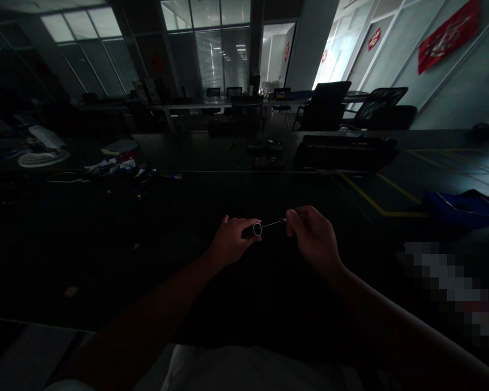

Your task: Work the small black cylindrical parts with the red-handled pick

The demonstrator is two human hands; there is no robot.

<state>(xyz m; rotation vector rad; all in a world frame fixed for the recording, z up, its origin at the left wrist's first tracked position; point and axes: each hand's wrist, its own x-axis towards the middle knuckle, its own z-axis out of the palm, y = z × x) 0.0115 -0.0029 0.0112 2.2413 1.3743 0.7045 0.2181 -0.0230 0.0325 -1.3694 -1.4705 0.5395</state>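
Note:
Near the middle of the dim view, my left hand (233, 239) is closed around a dark cylinder (257, 229) whose round end has a bright rim. To its right, my right hand (313, 234) pinches the reddish handle of a thin metal tool (274, 223), which looks like a screwdriver. The tool's shaft points left, and its tip is at or beside the cylinder's rim; whether it touches cannot be told. Both hands are above the dark table (212, 190).
A long black object (346, 153) lies on the table's far part, with small dark items (274, 146) left of it. A blue bag (460, 209) is at the right. Papers and clutter (120, 163) lie at the left, near a white round rack (43, 157). Chairs stand beyond.

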